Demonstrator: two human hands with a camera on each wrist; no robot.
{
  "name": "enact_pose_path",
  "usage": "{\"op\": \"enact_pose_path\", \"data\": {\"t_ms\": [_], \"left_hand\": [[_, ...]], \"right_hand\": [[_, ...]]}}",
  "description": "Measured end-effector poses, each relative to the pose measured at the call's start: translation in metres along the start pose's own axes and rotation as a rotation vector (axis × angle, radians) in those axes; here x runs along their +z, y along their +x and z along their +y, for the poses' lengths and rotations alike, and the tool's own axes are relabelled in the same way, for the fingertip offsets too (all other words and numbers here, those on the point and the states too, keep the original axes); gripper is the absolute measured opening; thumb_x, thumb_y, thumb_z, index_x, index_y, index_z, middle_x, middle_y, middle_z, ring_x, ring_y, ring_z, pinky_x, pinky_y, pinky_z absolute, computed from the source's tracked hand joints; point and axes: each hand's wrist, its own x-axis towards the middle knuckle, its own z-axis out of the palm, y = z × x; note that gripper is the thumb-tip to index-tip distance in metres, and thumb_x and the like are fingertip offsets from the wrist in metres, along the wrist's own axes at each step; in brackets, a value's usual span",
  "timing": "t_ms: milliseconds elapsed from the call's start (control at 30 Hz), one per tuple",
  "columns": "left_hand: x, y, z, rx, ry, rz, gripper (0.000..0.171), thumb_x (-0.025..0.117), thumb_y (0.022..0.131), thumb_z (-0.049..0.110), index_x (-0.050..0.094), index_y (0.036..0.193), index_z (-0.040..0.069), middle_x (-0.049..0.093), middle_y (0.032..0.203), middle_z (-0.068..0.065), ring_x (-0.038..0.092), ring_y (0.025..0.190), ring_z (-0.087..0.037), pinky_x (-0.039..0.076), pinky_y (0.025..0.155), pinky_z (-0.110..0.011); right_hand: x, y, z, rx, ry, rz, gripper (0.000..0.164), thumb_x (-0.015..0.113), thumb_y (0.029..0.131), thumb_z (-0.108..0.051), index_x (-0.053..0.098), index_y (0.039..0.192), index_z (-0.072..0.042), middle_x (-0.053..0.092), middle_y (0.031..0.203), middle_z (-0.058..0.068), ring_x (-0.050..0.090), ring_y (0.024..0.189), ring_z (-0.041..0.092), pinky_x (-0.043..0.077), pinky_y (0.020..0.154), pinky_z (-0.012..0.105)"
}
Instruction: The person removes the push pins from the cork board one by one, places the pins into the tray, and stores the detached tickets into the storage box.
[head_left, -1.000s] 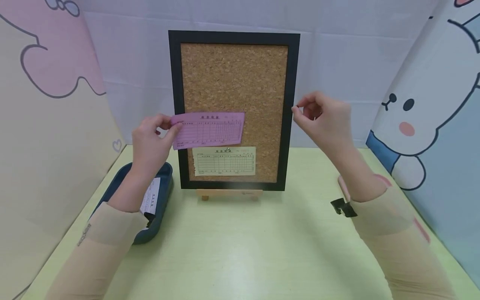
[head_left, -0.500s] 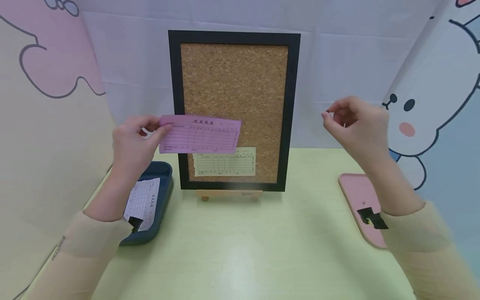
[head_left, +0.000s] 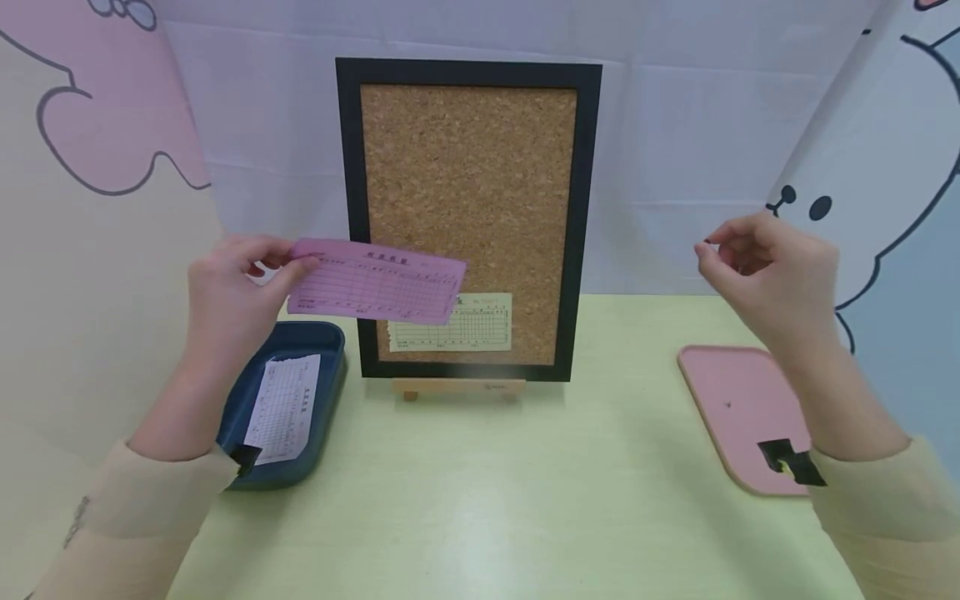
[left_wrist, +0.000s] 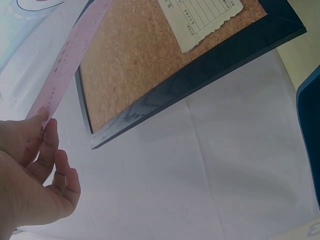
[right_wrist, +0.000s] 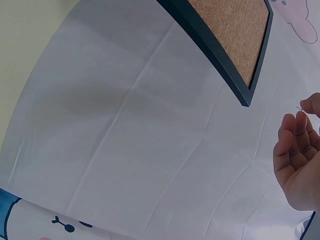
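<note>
With left hand (head_left: 232, 292), pinches left end of a purple slip (head_left: 375, 287) between thumb and fingers; holds it up over the tabletop (head_left: 465, 475), toward the back edge and left of its middle, tilted down to the right. Overlaps, in head view, a black-framed corkboard (head_left: 480, 167) and part of a pale yellow slip (head_left: 483, 329) on it. With right hand (head_left: 783, 275), pinches a thin pin (right_wrist: 299, 108) at the fingertips, well apart from the corkboard. Note corkboard on a wooden stand (head_left: 459, 386) near the back edge; by the left edge, a blue tray (head_left: 330, 400) containing a white slip (head_left: 285, 408); toward the right edge, a pink tray (head_left: 705, 375), partly hidden by the right forearm.
</note>
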Motion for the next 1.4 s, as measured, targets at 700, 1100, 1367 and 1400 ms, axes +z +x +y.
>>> {"op": "enact_pose_path", "data": {"t_ms": [700,1100,1367,1400], "left_hand": [[-0.035,0.006,-0.014,0.046,0.144,-0.056,0.024,0.073,0.083,0.017,0.073,0.102,0.003,0.067,0.091,-0.017,0.043,0.088,-0.014,0.032,0.071,-0.020],[-0.054,0.012,-0.030,0.019,0.256,-0.249,0.023,0.070,0.086,0.014,0.070,0.104,0.000,0.056,0.102,-0.018,0.041,0.095,-0.031,0.034,0.050,-0.015],[-0.060,0.019,-0.047,0.037,0.325,-0.337,0.023,0.073,0.082,0.015,0.072,0.102,0.002,0.059,0.095,-0.016,0.041,0.085,-0.026,0.034,0.051,-0.025],[-0.060,0.020,-0.048,0.046,0.329,-0.353,0.023,0.074,0.082,0.016,0.072,0.101,0.003,0.060,0.093,-0.015,0.042,0.085,-0.026,0.035,0.053,-0.026]], "right_hand": [[-0.028,-0.037,0.040,0.217,-0.010,-0.066,0.012,0.070,0.081,-0.009,0.066,0.085,0.001,0.049,0.068,-0.026,0.046,0.058,-0.017,0.036,0.060,0.000],[-0.034,-0.063,0.063,0.382,0.001,-0.124,0.008,0.071,0.081,-0.013,0.064,0.083,-0.017,0.053,0.063,-0.033,0.049,0.055,-0.014,0.037,0.058,0.001],[-0.035,-0.078,0.079,0.460,-0.009,-0.166,0.007,0.070,0.084,-0.017,0.063,0.086,-0.019,0.054,0.059,-0.029,0.051,0.050,-0.010,0.037,0.054,0.004],[-0.036,-0.080,0.081,0.466,-0.019,-0.176,0.007,0.070,0.084,-0.018,0.063,0.086,-0.017,0.054,0.059,-0.029,0.051,0.051,-0.010,0.037,0.054,0.004]]}}
